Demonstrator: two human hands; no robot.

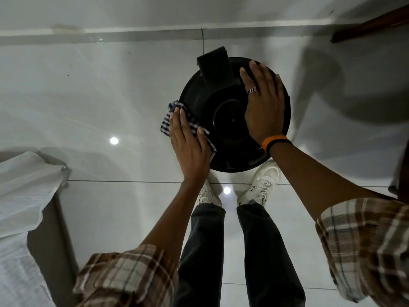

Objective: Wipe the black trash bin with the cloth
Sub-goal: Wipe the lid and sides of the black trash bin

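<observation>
A round black trash bin point(223, 120) stands on the tiled floor just ahead of my feet, seen from above, with a pedal part at its far side. My left hand point(188, 138) presses a blue-and-white checked cloth point(174, 107) flat against the bin's left rim and side. My right hand point(263, 103) lies palm-down on the right half of the lid, fingers spread, holding nothing. A ring and an orange-and-black wristband are on that hand and wrist.
Glossy white floor tiles point(99, 96) surround the bin. A bed with a white sheet point(26, 187) is at the left. A dark wooden furniture piece point(371, 23) sits at the top right, and a wall skirting point(132, 34) runs behind the bin.
</observation>
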